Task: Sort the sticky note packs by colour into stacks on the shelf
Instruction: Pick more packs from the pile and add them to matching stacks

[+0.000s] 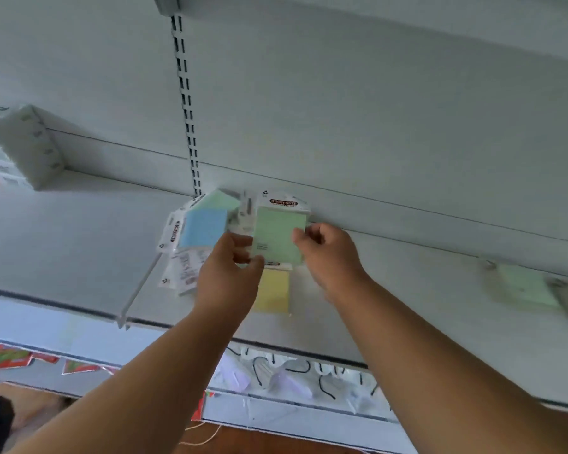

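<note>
Against the pale shelf (79,224), we pinch a green pack (277,235) between left hand (230,273) and right hand (325,253), fingers curled on its edges, lifting it clear of the blue pack (204,229) at nine o'clock and yellow pack (273,291) at six.

shelf (79,231) is a pale grey-white all over, with a black slotted strip (187,103) running up the back panel. The front pack (277,235) is mint green with a white header and a red-and-black label. Next to it there's a sky blue pack (204,228), another green pack (217,199) poking out behind that, and a pastel yellow pack (273,291) lower down. Far right has a blurry green pack (523,286). White box (23,142) on the left, red-and-green bunting (10,358) below.
</note>
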Available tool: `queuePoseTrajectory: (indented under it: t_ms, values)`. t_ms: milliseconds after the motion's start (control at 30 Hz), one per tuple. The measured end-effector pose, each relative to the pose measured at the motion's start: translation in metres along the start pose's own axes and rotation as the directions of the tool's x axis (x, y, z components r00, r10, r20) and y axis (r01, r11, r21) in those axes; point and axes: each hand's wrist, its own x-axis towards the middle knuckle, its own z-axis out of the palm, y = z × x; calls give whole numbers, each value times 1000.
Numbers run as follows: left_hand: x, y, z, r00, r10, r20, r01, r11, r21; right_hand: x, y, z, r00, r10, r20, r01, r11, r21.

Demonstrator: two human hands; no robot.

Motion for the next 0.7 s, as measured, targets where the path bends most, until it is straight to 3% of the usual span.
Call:
queuePoseTrajectory:
  t_ms: [133, 300, 500, 700]
  values:
    - [-27, 26, 76, 977, 97, 190, -116, 989, 92, -1, 51, -81, 981, 112, -160, -117, 993, -21]
    - [-64, 57, 181, 929, 159, 335, -219, 964, 150, 4, 121, -180, 945, 160, -285, -196, 975, -102]
    - [-110, 91, 306, 909, 125, 397, -217, 956, 197, 29, 189, -298, 946, 153, -285, -241, 921, -306]
    - [-128, 126, 393, 924, 122, 362, -229, 935, 269, 68, 223, -374, 970, 106, -217, -210, 816, -539]
